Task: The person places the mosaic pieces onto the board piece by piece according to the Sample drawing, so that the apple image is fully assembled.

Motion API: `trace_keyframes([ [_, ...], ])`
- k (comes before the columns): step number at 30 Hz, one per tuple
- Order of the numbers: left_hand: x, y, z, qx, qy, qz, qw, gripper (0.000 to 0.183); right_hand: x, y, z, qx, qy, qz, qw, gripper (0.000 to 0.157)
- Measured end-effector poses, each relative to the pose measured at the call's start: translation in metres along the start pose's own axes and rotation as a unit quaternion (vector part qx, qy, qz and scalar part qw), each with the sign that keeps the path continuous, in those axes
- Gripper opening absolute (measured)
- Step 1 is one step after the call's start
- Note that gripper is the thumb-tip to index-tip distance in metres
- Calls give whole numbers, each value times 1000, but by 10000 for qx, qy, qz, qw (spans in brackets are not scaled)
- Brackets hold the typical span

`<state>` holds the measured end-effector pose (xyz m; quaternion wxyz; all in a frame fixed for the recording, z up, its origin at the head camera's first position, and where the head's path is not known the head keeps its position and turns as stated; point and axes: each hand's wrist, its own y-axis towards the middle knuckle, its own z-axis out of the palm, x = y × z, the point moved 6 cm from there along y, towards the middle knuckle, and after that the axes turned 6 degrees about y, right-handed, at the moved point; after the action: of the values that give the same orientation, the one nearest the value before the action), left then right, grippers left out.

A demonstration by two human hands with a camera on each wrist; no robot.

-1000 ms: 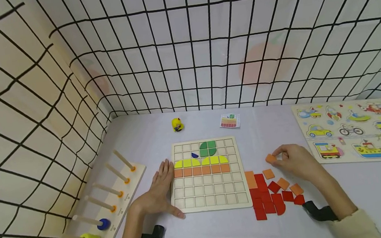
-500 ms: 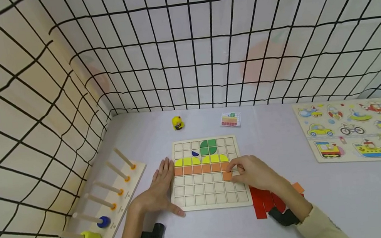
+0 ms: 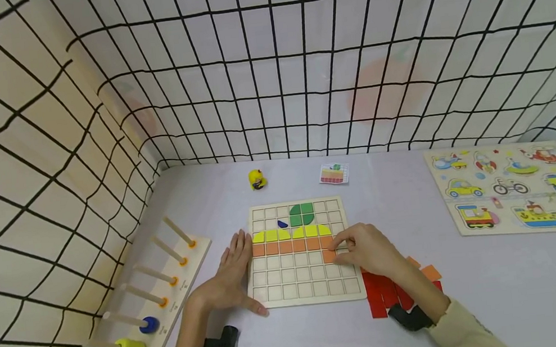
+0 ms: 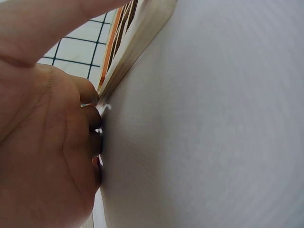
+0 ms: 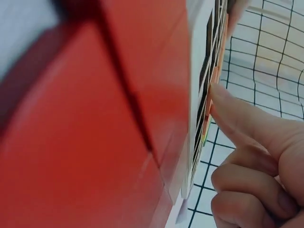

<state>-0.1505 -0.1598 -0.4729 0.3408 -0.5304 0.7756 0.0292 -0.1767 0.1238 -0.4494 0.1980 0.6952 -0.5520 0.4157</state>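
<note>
A wooden grid board [image 3: 306, 290] lies mid-table, with a row of orange tiles [image 3: 286, 247] below yellow half-round tiles [image 3: 307, 231]. Green tiles [image 3: 301, 215] and a small blue tile [image 3: 282, 224] sit above. My right hand [image 3: 367, 250] pinches an orange square tile [image 3: 329, 256] at a cell under the row's right end; in the right wrist view the thumb [image 5: 225, 97] touches the board's face. My left hand [image 3: 228, 280] lies with straight fingers along the board's left edge, thumb at its lower corner.
Red tiles [image 3: 378, 294] and loose orange tiles [image 3: 430, 273] lie right of the board, partly under the right forearm. A peg stand [image 3: 178, 288] is at left, a picture puzzle [image 3: 510, 200] at right. A yellow duck [image 3: 257, 179] and pattern card [image 3: 334, 174] stand behind. Black netting surrounds the table.
My right hand has moved left from the loose tiles to the board, bringing an orange square tile to a cell there. Over the last half second it barely moves. The left hand stays put.
</note>
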Motion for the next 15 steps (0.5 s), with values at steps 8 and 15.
trace_keyframes([
  [8,-3,1,1,25,8,46,10000,157,-30,-20,-53,-330,-75,290,9990,28],
  [15,-3,-1,-1,55,-69,88,9999,157,-65,-29,-76,127,-105,630,9979,32],
])
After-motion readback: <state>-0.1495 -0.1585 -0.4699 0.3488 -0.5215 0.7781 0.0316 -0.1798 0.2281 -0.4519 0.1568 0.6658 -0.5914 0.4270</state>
